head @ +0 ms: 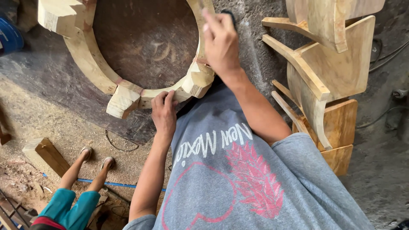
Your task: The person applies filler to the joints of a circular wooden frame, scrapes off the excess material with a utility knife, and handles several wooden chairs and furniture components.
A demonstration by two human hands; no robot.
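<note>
Sawdust covers the workshop floor (51, 119), and a dark, dusty worktop (145, 38) fills the upper part of the view.

On that worktop lies a large wooden ring frame (91, 64), glued up from pale curved segments with blocky lugs sticking out from its lower edge. It sits directly under both hands.

To the right of the right hand (221, 42), well apart from it, stands a stack of curved wooden chair parts (328, 72) on squared blocks.

The person's grey shirt (238, 183) with a pink print fills the lower middle.

Below and left of the left hand (164, 113), on the floor, are another person's legs in teal trousers (70, 204) and sandals, with a wooden block (44, 153) just beside them and a thin blue hose (115, 184) running past.

The left hand's grip lies flat, fingers together, pressing on the near edge of the ring between two lugs. The right hand's grip is clamped on a small dark object (230, 16) against the ring's right segment; what that object is I cannot tell.
</note>
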